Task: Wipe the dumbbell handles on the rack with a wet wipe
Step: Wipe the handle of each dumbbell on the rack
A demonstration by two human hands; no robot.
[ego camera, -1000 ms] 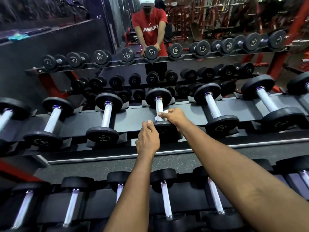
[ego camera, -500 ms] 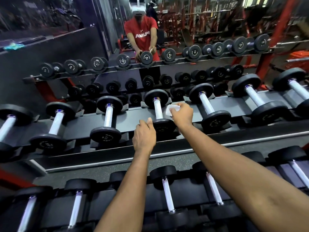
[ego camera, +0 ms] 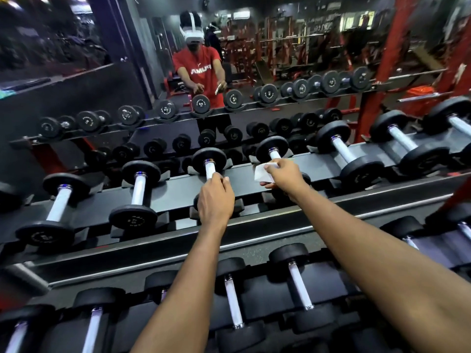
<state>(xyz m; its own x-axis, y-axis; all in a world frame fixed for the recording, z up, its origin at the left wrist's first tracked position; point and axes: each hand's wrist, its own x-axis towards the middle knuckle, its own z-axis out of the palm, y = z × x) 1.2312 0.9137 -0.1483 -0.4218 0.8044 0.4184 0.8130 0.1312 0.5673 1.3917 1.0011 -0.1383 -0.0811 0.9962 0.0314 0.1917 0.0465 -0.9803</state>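
Black dumbbells with pale handles lie in a row on the dark rack's upper shelf. My left hand grips the near end of one dumbbell's handle and hides its near head. To its right, my right hand pinches a white wet wipe. That hand is over the near part of the neighbouring dumbbell, of which only a short bit of handle and the far head show. Whether the wipe touches that handle I cannot tell.
More dumbbells lie left and right on the same shelf. A lower shelf of dumbbells runs under my forearms. A mirror behind the rack reflects the racks and a person in a red shirt. A red frame post stands at right.
My right hand lifted the wipe off the handle it was on and carried it right to the neighbouring dumbbell. My left hand moved up from the near head onto that first handle.
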